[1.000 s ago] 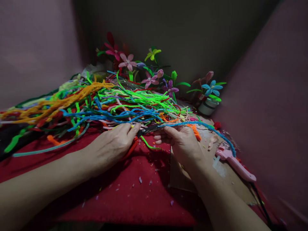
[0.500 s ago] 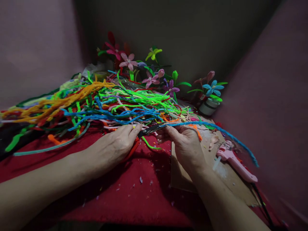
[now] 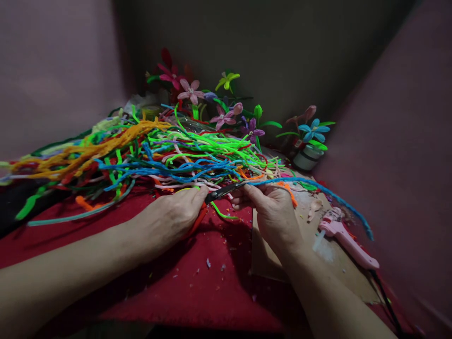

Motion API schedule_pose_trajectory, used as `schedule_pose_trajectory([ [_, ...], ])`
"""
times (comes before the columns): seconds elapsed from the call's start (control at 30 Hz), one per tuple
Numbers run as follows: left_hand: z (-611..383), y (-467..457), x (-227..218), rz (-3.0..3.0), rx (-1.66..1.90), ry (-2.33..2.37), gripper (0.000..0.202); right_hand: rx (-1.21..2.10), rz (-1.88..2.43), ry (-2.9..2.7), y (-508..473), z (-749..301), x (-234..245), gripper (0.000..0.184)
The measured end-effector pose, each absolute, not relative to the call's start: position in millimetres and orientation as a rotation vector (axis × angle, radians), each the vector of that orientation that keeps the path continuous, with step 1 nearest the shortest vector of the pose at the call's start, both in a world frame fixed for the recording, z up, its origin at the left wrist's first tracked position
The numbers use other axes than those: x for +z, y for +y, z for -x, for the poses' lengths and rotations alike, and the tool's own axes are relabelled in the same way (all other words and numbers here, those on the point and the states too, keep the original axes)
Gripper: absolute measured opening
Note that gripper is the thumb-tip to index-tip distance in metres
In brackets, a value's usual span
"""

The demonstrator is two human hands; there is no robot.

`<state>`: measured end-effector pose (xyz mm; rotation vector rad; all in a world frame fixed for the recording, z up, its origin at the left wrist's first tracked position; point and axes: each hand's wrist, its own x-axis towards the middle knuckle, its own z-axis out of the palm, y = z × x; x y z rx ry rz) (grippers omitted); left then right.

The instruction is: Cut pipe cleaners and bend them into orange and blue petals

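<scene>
My left hand (image 3: 169, 216) is closed at the edge of a big pile of coloured pipe cleaners (image 3: 141, 150), its fingers round the handle end of dark-bladed scissors (image 3: 223, 191). The blades point right, toward a blue pipe cleaner (image 3: 328, 193). My right hand (image 3: 271, 212) pinches that blue pipe cleaner near the blade tips. Its long free end arcs off to the right, above a pink glue gun (image 3: 348, 240). An orange pipe cleaner (image 3: 290, 194) lies just behind my right hand.
Finished pipe-cleaner flowers (image 3: 190, 89) stand at the back, one blue flower (image 3: 312, 129) in a small white pot (image 3: 306, 157). A sheet of cardboard (image 3: 339, 273) lies under the glue gun. The red cloth (image 3: 197, 287) carries small fluff scraps. Walls close in on both sides.
The free end of the blue pipe cleaner has swung out to the right, away from the glue gun's nozzle end. Both hands have stayed almost in place.
</scene>
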<state>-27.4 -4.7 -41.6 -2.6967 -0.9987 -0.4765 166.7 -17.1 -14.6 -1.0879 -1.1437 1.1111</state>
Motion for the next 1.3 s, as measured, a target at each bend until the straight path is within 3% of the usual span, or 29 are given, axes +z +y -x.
schedule_pose_trajectory([
  [0.13,30,-1,-51,2.727,-0.609,-0.936,0.037,1.091,1.077,-1.083,-16,-168,-14,0.015],
  [0.23,29,1,-46,2.798,-0.943,-0.982,0.037,1.154,1.035,-1.054,-16,-169,-14,0.014],
  [0.47,8,-14,-3,3.134,-1.778,-1.96,0.038,1.415,0.9,-0.99,-21,-163,-20,0.009],
  [0.6,3,-17,-3,3.194,-2.028,-2.124,0.036,1.429,0.937,-1.04,-28,-157,-16,0.006],
  [0.97,8,-14,-1,3.317,-1.865,-2.153,0.039,1.45,1.168,-1.089,-42,-148,19,0.033],
  [1.3,13,-11,-7,3.498,-1.66,-2.174,0.043,1.334,1.013,-1.274,-35,-151,-10,0.017],
])
